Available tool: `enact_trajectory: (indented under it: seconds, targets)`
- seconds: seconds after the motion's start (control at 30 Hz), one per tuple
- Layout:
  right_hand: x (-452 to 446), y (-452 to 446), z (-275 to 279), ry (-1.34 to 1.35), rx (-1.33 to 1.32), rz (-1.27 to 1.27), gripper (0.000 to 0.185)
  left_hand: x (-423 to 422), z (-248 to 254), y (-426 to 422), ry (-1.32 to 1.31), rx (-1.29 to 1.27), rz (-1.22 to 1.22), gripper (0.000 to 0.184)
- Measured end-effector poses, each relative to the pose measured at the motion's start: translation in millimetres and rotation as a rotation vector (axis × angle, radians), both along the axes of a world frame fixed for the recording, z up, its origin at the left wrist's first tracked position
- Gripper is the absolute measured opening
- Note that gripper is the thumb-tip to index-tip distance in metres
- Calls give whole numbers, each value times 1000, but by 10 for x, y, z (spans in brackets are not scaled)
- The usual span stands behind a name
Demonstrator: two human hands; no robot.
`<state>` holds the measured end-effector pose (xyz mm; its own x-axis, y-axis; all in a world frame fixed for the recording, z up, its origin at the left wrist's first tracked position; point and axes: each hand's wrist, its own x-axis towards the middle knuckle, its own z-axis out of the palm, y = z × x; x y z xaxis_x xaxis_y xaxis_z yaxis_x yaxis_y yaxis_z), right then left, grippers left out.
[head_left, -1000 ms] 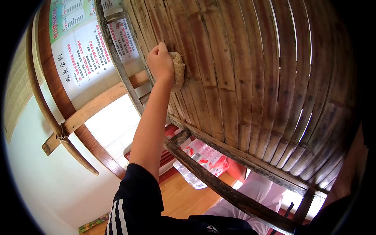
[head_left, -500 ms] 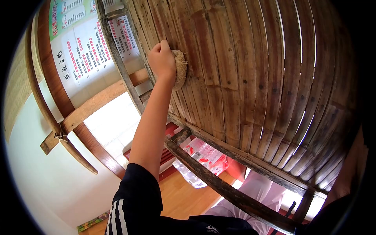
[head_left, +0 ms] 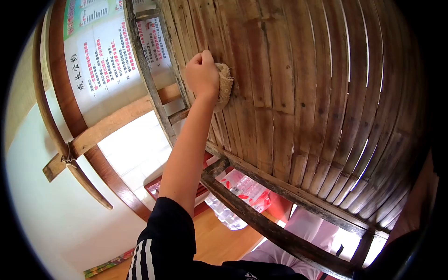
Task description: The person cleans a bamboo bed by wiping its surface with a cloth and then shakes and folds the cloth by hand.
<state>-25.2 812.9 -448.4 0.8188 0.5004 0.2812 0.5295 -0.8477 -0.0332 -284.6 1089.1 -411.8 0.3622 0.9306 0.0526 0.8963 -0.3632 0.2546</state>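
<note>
My left hand (head_left: 202, 75) is closed around a beige, rough-textured cloth (head_left: 225, 86). It presses the cloth against a bamboo-slat surface (head_left: 275, 84), close to its left edge. The fingers curl toward the slats, so part of the cloth is hidden behind them. At the dark right edge of the view, part of my right arm (head_left: 413, 205) shows, but my right hand is out of sight.
A dark wooden rail (head_left: 261, 224) crosses below the slats. Plastic-wrapped bottles (head_left: 226, 212) stand on the floor beneath. To the left are a wooden frame with a crossbar (head_left: 116, 119) and a printed poster (head_left: 100, 60) on the wall.
The whole view has shifted slightly, so the hand and slats appear a little further right. My left hand stays closed on the cloth, near the same spot on the slats.
</note>
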Motion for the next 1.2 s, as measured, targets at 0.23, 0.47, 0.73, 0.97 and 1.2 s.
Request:
enact_trajectory:
  seconds: [0.23,0.47,0.73,0.97,1.2]
  targets:
    - [-153,82,55,-39,-14,18,58,0,46,-16,32,3,-33,35]
    - [-312,22,95,-43,-10,4,58,-36,85,-11,63,-42,-76,41]
    - [-274,-62,137,-32,-32,-23,58,49,172,-141,153,46,-72,49]
    - [422,-117,27,75,-80,-154,58,76,221,-189,95,25,-35,47]
    - [937,-351,-439,318,44,41,66,148,299,-220,211,104,110,38]
